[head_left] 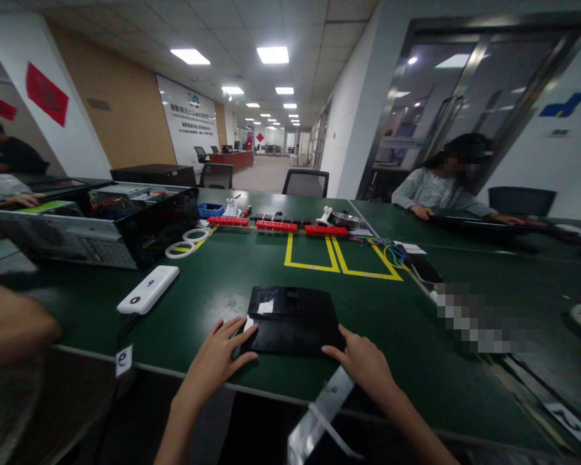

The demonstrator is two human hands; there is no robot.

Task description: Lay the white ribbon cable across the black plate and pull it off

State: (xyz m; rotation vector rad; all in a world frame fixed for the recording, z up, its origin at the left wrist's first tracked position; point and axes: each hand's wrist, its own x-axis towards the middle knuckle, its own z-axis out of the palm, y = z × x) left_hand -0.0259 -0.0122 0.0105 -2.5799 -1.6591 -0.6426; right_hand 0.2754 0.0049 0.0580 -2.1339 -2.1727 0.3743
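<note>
A black flat plate with a small raised mount near its back edge (295, 323) lies on the green table. My left hand (220, 355) is at its left edge, fingers spread, the fingertips touching the corner by a white label. At the right edge is my right hand (361, 358), its thumb and fingers bent around the corner of the plate. Below the right hand, a silvery strip (322, 413) hangs over the table's front edge.
An opened computer case (82, 226) and a white power bank (148, 289) are on the left. Red bins (277, 225) stand behind yellow tape outlines. A phone (425, 268) and cables lie right. People sit at both sides; a bare arm (14, 323) is near left.
</note>
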